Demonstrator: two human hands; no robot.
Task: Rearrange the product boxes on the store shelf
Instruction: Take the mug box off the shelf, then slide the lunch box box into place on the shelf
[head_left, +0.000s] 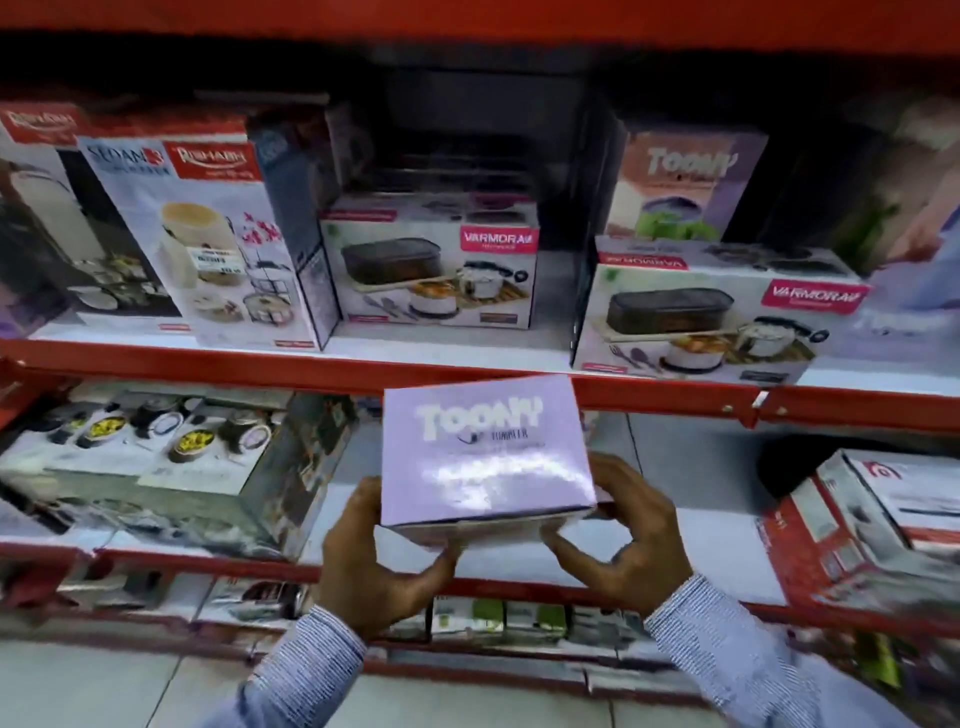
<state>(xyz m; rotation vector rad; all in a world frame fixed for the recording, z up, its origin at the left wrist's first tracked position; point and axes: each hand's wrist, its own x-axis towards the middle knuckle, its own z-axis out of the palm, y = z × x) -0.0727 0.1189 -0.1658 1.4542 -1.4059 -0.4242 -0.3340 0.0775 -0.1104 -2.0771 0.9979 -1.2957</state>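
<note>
nearest to us, our two striped sleeves (311, 660) come up from below and both hands are on one lilac toony box (485, 457), held in the air in front of the red shelf edges, between the upper shelf and the one below. our left hand (374, 561) cups the box's lower left corner, thumb under the front edge, and its fingers (363, 499) are closed against the side. our right hand (634, 540) mirrors it on the lower right corner, thumb tucked beneath, fingers curled behind the box. both wrists are bent up, palms facing each other, so the box sits level with its printed face toward us.

as for progress, we judge the work to be in its middle: this box is off any shelf and not yet placed. beyond it, the upper shelf (441, 345) holds a tall sedan box (208, 234) at the left, a varmora box (431, 265) set back in the middle, and a second varmora box (711, 317) at the right with another toony box (685, 182) standing behind it. open shelf shows beside the middle box, a likely spot, though we cannot tell where ours belongs.
</note>
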